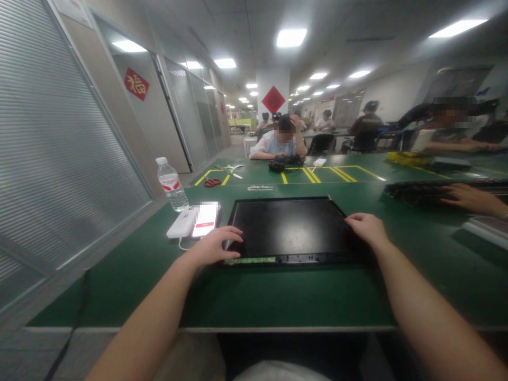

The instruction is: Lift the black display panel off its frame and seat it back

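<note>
A black flat display panel (291, 225) lies face up on the green table, with a strip of green circuit board (254, 260) along its near edge. My left hand (216, 244) grips the panel's near left corner, fingers over the top surface and thumb by the front edge. At the far right edge of the panel, my right hand (367, 227) pinches the rim between thumb and fingers. Its fingertips are partly hidden.
Left of the panel are a phone (205, 219), a white power bank (181, 223) with a cable, and a water bottle (172, 183). Red-handled scissors (212, 182) lie beyond. A co-worker's hand (472, 198) rests on a dark item at right; another person (273, 143) sits opposite.
</note>
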Available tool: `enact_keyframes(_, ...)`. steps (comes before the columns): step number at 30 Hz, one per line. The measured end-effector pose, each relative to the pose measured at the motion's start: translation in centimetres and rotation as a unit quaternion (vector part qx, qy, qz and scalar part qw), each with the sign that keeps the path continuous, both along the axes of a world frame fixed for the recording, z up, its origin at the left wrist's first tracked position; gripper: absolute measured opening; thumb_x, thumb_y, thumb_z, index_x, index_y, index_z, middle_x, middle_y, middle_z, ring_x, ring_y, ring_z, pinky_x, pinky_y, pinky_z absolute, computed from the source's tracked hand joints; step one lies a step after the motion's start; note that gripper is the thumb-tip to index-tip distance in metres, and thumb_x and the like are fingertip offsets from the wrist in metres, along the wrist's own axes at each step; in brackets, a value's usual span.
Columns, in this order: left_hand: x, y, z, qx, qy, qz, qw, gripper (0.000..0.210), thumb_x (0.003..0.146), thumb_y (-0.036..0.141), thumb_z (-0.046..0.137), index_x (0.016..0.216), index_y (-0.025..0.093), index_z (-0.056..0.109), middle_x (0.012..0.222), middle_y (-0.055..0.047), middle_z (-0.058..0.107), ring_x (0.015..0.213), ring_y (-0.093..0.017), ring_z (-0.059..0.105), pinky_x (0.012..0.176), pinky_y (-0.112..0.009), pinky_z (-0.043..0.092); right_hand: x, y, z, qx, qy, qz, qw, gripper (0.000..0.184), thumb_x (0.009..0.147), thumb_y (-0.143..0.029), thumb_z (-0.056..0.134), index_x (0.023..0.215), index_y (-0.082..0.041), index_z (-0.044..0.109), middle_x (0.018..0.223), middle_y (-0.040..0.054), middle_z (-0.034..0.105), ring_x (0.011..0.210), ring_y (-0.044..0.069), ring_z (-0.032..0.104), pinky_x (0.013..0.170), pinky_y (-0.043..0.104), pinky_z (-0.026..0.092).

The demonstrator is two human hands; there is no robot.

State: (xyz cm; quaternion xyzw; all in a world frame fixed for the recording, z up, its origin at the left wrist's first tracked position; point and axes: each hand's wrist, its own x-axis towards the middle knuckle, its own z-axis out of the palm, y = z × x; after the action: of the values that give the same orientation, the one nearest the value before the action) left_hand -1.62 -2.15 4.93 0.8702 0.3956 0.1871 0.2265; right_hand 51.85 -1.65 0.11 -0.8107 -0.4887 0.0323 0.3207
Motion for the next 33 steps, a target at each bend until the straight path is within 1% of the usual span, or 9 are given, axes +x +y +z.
enact_keyframes(3,0.0,-0.1,-0.1,-0.008,0.008,0.027,1.000,0.054,0.084,0.067,0.086,0.122,0.028,0.089,0.153,-0.015,0.076,0.140,-0.040,0.074,0.124,-0.055,0.056,0.0,0.0,0.1,-0.006,0.000,-0.002,1.000,0.021,0.084,-0.040,0.074,0.085,-0.027,0.090,0.094,0.0092,0.087,0.088,0.029,0.079,0.079,0.035,0.059)
enact_keyframes(6,0.2,0.0,-0.6,0.001,0.014,0.053,0.998,0.060,0.086,0.068,0.083,0.127,0.025,0.088,0.159,-0.019,0.070,0.145,-0.043,0.070,0.126,-0.057,0.056,0.0,-0.1,0.1,-0.013,0.001,-0.001,1.000,0.022,0.086,-0.040,0.072,0.087,-0.027,0.091,0.097,0.0099,0.087,0.089,0.030,0.079,0.080,0.036,0.059)
enact_keyframes(11,0.4,0.8,-2.0,0.055,0.014,0.114,0.992,0.062,0.095,0.069,0.070,0.131,0.021,0.085,0.162,-0.022,0.066,0.149,-0.044,0.066,0.130,-0.060,0.052,0.2,0.1,-0.1,-0.006,0.003,0.001,1.000,0.020,0.084,-0.041,0.075,0.086,-0.028,0.091,0.094,0.0099,0.086,0.089,0.030,0.079,0.082,0.036,0.060)
enact_keyframes(15,0.3,1.4,-3.1,0.044,0.041,0.166,0.984,0.072,0.093,0.069,0.070,0.143,0.018,0.077,0.163,-0.024,0.067,0.155,-0.047,0.062,0.130,-0.064,0.050,0.3,0.1,-0.1,0.001,0.012,-0.003,1.000,0.020,0.082,-0.042,0.076,0.086,-0.029,0.091,0.095,0.0095,0.087,0.091,0.031,0.080,0.083,0.037,0.060)
enact_keyframes(19,0.1,1.6,-3.5,0.028,0.026,0.164,0.986,0.069,0.091,0.068,0.071,0.140,0.020,0.076,0.157,-0.024,0.074,0.152,-0.047,0.065,0.130,-0.065,0.049,0.2,0.0,0.2,-0.011,0.043,-0.005,0.999,0.020,0.082,-0.040,0.075,0.087,-0.029,0.091,0.094,0.0091,0.086,0.090,0.031,0.080,0.085,0.038,0.061)
enact_keyframes(21,0.1,1.5,-3.5,0.030,0.017,0.160,0.987,0.066,0.091,0.066,0.072,0.139,0.020,0.077,0.154,-0.023,0.076,0.149,-0.047,0.068,0.128,-0.064,0.051,0.2,0.0,0.4,-0.020,0.064,-0.005,0.998,0.020,0.082,-0.038,0.075,0.088,-0.028,0.091,0.092,0.0088,0.086,0.088,0.030,0.080,0.088,0.039,0.061)
enact_keyframes(26,0.2,1.4,-3.1,0.028,0.031,0.160,0.986,0.064,0.093,0.061,0.069,0.141,0.020,0.078,0.153,-0.020,0.077,0.146,-0.044,0.070,0.126,-0.061,0.054,0.1,-0.2,1.0,-0.035,0.091,-0.008,0.995,0.021,0.082,-0.033,0.073,0.090,-0.027,0.092,0.088,0.0075,0.084,0.088,0.029,0.079,0.093,0.039,0.060)
enact_keyframes(30,0.2,1.2,-3.1,0.025,0.008,0.161,0.987,0.059,0.092,0.061,0.071,0.137,0.024,0.080,0.150,-0.017,0.079,0.139,-0.042,0.074,0.122,-0.057,0.058,-0.2,-0.3,1.1,-0.027,0.093,-0.009,0.995,0.021,0.081,-0.032,0.073,0.089,-0.027,0.091,0.091,0.0074,0.086,0.091,0.030,0.079,0.095,0.040,0.059)
enact_keyframes(33,0.3,1.1,-3.0,0.021,-0.002,0.163,0.986,0.056,0.091,0.059,0.074,0.135,0.025,0.081,0.147,-0.016,0.081,0.138,-0.042,0.075,0.121,-0.056,0.059,-0.1,-0.2,0.9,-0.020,0.096,-0.011,0.995,0.021,0.081,-0.032,0.072,0.088,-0.027,0.091,0.092,0.0078,0.086,0.090,0.030,0.079,0.095,0.040,0.059)
